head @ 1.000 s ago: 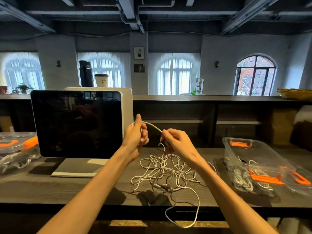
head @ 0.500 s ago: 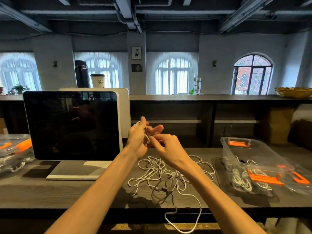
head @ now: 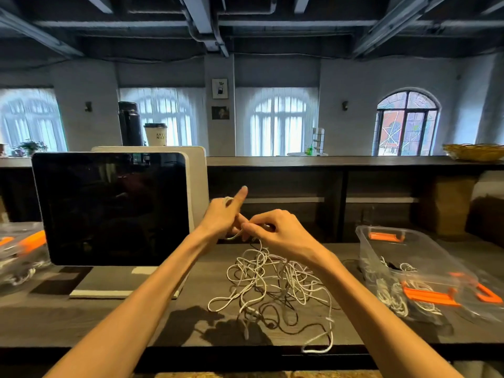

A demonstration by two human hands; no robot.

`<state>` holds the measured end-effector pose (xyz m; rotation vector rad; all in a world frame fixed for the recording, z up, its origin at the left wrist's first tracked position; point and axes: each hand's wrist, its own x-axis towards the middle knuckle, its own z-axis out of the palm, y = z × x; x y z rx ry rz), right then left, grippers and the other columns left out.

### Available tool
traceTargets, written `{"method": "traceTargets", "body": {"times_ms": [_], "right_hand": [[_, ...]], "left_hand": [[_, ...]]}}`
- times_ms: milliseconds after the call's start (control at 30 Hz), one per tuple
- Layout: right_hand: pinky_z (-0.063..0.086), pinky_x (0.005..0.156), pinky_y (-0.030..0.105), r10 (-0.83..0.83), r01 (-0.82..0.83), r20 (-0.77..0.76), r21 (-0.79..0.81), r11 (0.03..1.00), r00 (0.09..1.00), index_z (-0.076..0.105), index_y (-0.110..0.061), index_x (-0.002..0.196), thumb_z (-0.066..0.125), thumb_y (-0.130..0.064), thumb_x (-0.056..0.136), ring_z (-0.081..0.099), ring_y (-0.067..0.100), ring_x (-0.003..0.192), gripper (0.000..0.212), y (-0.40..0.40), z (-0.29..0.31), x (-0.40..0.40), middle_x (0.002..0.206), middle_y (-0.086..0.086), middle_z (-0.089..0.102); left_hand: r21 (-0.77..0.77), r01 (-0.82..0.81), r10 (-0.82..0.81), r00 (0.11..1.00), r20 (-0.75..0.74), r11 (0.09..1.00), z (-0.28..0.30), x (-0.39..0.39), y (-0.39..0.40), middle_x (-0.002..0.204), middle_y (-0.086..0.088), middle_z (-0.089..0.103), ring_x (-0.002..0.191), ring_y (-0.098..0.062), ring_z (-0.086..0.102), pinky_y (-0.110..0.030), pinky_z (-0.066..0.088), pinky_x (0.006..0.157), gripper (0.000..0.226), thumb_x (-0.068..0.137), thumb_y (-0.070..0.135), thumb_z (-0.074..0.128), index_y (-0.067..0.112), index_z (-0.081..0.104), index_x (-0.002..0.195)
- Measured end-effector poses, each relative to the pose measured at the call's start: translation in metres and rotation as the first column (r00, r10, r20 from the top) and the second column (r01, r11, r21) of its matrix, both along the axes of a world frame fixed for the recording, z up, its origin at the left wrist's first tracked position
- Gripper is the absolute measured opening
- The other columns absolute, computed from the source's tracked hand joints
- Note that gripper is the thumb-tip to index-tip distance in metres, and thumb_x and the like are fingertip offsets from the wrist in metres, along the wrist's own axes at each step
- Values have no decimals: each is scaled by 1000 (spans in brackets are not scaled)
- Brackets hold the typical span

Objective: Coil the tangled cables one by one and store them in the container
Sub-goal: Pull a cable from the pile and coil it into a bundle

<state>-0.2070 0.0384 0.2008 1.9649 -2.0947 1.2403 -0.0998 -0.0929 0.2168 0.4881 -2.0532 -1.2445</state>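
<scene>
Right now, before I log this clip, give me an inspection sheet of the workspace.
Surface: dark wooden counter, cable loops hanging over its front edge.
Job's things: tangled white cables heaped at centre; clear container with orange latches at right, coiled cables already inside.
Clutter: dark-screened monitor at left; a second clear box at far left.
Grippers: left hand has cable wound round it, index finger extended; right hand pinches a strand beside it.
Cables: one strand runs from the hands down into the heap.
Surroundings: raised shelf behind with a flask, paper cup and basket; arched windows beyond.
</scene>
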Motion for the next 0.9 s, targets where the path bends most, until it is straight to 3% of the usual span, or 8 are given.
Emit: {"method": "traceTargets", "body": {"times_ms": [100,200,400,467,533,667,800,900], "right_hand": [[57,75,36,0,1,12,-81,997,1000,80,-25,90,67,-41,98,70,8,76,22,-8,10,-7,79,-7,76],[52,65,23,-2,6,24,-157,988,1000,80,-17,91,74,-37,93,66,5,72,21,-12,19,-14,76,-7,73],[50,67,15,-8,23,91,-170,985,996,66,-17,95,78,-21,89,64,-2,72,14,-25,37,-44,81,-5,68],[53,73,17,60,-33,168,-156,987,984,66,-15,98,75,-19,92,68,4,80,11,-30,44,-53,89,3,71],[52,73,17,120,-75,290,-162,984,950,67,-10,102,69,-26,97,67,11,82,16,-33,43,-54,92,6,71],[48,64,20,90,-42,424,-121,992,901,66,-9,100,50,-42,106,56,8,64,37,-37,20,-58,70,-4,56],[43,62,18,7,72,357,-206,976,934,66,-14,87,48,-36,108,51,3,62,35,-37,-1,-59,68,-8,54],[40,59,14,-46,115,259,-260,959,965,65,-19,83,50,-34,107,50,0,61,33,-39,3,-48,68,-9,56]], "left_hand": [[121,162,-169,984,51,979,-1,-4,2,52,-6,50,40,-14,42,-24,35,43,63,95,69,38,17,47,62],[236,301,-320,946,49,924,6,-7,-2,49,-2,39,38,-10,30,-19,24,39,70,93,77,26,18,42,59],[128,325,-347,906,243,937,23,-12,-6,54,0,36,43,-10,25,-23,23,43,63,83,75,50,13,60,81],[219,377,-418,890,185,900,26,-13,-12,54,1,37,44,-11,26,-23,21,43,54,81,68,60,14,56,81],[346,437,-469,883,11,830,25,-15,-17,51,2,37,43,-10,27,-23,20,44,50,90,57,61,17,49,63],[509,494,-332,864,-379,705,22,-27,-28,45,4,32,36,-7,28,-17,19,37,53,102,45,52,17,41,58],[469,253,-102,940,-325,846,17,-37,-38,48,3,36,38,-7,31,-16,24,37,45,100,47,54,14,51,69],[428,201,-71,951,-302,881,9,-44,-32,50,2,39,40,-6,33,-15,28,39,41,94,48,63,8,62,91]]}}
